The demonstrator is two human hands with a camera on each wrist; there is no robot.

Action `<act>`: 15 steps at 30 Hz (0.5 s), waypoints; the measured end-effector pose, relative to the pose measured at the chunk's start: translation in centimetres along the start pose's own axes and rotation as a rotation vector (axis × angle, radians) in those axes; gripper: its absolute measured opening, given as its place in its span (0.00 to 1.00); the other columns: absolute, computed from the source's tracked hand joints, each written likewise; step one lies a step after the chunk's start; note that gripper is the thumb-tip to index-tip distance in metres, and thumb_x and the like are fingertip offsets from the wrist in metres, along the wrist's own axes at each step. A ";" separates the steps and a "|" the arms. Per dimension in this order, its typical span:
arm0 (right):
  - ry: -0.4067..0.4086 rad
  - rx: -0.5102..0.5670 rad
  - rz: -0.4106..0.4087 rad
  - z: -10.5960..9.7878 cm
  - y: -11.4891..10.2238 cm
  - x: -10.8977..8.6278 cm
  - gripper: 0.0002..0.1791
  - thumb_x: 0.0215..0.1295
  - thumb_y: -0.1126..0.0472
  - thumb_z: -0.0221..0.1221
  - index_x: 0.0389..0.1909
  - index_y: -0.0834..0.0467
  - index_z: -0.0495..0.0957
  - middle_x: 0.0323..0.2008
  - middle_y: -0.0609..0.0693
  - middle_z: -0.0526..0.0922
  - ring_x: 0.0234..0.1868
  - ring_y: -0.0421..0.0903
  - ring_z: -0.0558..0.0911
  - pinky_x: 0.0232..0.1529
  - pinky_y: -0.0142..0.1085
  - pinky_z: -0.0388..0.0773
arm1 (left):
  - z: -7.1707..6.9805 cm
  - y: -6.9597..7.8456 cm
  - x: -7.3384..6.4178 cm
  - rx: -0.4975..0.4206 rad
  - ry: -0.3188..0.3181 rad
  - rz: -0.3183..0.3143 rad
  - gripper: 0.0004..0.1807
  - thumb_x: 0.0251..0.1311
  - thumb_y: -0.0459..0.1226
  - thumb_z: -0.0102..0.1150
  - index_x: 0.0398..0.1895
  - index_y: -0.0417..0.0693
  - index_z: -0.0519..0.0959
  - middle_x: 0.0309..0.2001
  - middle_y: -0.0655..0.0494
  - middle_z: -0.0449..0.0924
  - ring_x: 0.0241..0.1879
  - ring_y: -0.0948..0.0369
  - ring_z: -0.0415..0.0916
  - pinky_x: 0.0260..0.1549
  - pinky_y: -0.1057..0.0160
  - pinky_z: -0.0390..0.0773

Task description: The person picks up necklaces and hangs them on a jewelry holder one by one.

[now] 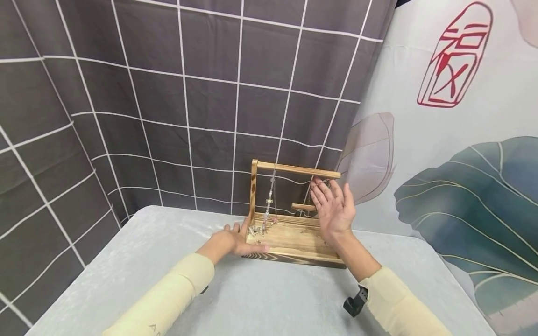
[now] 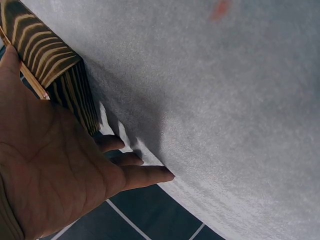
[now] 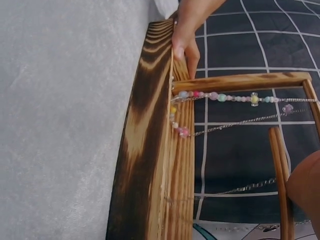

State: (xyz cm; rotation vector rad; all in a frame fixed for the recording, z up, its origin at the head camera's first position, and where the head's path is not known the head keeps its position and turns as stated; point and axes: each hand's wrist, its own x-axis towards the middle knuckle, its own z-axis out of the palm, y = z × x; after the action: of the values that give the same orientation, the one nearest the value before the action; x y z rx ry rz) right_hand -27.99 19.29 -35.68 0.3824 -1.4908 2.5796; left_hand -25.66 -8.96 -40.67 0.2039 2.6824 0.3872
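looks along a wooden stand (image 3: 142,130) with a long side streaked dark and pale, beside a light grey cloth (image 3: 60,110); shows the left hand (image 3: 189,31) touching the stand's end at the top; takes in a strand of coloured beads (image 3: 222,97) running from the base (image 3: 181,162) towards the crossbar (image 3: 314,114), near a thin chain (image 3: 240,123) with a pink bead (image 3: 183,132); includes another chain (image 3: 255,187) lower down; catches part of the right hand (image 3: 306,187) at the right edge, beside a short bar (image 3: 281,185), too close to tell whether touching; has dark cloth (image 3: 230,160) with white grid lines behind.

Dark gridded cloth (image 1: 210,105) — leaf-print hanging (image 1: 456,128) beside — pale table (image 1: 143,247).
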 end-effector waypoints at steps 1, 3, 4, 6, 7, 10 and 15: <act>0.006 0.000 -0.002 0.0 0.0 0.0 0.52 0.84 0.29 0.30 0.93 0.57 0.28 0.93 0.63 0.52 0.94 0.57 0.56 0.94 0.42 0.55 | 0.0 0.0 0.0 -0.002 -0.001 0.000 0.72 0.66 0.85 0.46 0.96 0.54 0.32 0.93 0.34 0.45 0.92 0.30 0.43 0.85 0.21 0.56; 0.028 0.013 -0.001 -0.1 -0.1 0.0 0.52 0.85 0.29 0.32 0.93 0.56 0.28 0.92 0.64 0.54 0.92 0.58 0.61 0.92 0.41 0.61 | 0.0 0.0 0.0 -0.002 -0.004 0.002 0.71 0.66 0.85 0.46 0.96 0.53 0.32 0.93 0.34 0.45 0.92 0.30 0.43 0.85 0.21 0.57; 0.035 0.013 0.004 -0.1 -0.1 0.0 0.51 0.86 0.29 0.32 0.93 0.56 0.27 0.92 0.64 0.54 0.91 0.58 0.63 0.91 0.40 0.64 | 0.0 0.0 0.0 -0.003 -0.005 0.002 0.71 0.66 0.85 0.46 0.96 0.53 0.32 0.93 0.33 0.45 0.92 0.30 0.43 0.85 0.21 0.57; 0.055 0.030 0.015 -0.2 -0.4 0.0 0.50 0.87 0.30 0.33 0.93 0.54 0.28 0.91 0.65 0.55 0.89 0.57 0.68 0.88 0.39 0.70 | -0.1 -0.1 -0.1 -0.003 -0.008 0.003 0.71 0.67 0.84 0.45 0.96 0.53 0.32 0.93 0.33 0.45 0.92 0.30 0.43 0.85 0.21 0.57; 0.064 0.039 0.019 -0.2 -0.5 0.0 0.48 0.88 0.31 0.33 0.93 0.53 0.28 0.91 0.65 0.56 0.88 0.57 0.70 0.86 0.39 0.73 | -0.1 0.0 -0.1 -0.005 -0.008 0.003 0.71 0.67 0.84 0.46 0.96 0.53 0.32 0.93 0.33 0.45 0.92 0.30 0.42 0.85 0.21 0.57; 0.074 0.064 0.040 -0.5 -0.8 0.1 0.45 0.90 0.33 0.33 0.93 0.49 0.29 0.90 0.65 0.57 0.86 0.56 0.73 0.82 0.39 0.78 | -0.1 0.0 -0.2 -0.004 -0.004 0.003 0.71 0.66 0.84 0.46 0.96 0.53 0.33 0.93 0.34 0.45 0.92 0.30 0.43 0.85 0.21 0.57; 0.080 0.081 0.052 -0.8 -1.6 0.3 0.39 0.91 0.35 0.35 0.91 0.46 0.37 0.84 0.61 0.67 0.82 0.56 0.78 0.77 0.43 0.84 | -0.1 -0.1 -0.3 0.002 -0.002 0.001 0.71 0.66 0.85 0.46 0.96 0.53 0.33 0.93 0.34 0.46 0.92 0.30 0.43 0.85 0.21 0.57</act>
State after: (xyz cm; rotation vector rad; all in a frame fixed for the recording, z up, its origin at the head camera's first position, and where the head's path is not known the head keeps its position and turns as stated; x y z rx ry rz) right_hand -28.04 20.78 -34.63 0.2495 -1.3914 2.6676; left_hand -25.47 -9.11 -40.48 0.2065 2.6812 0.3845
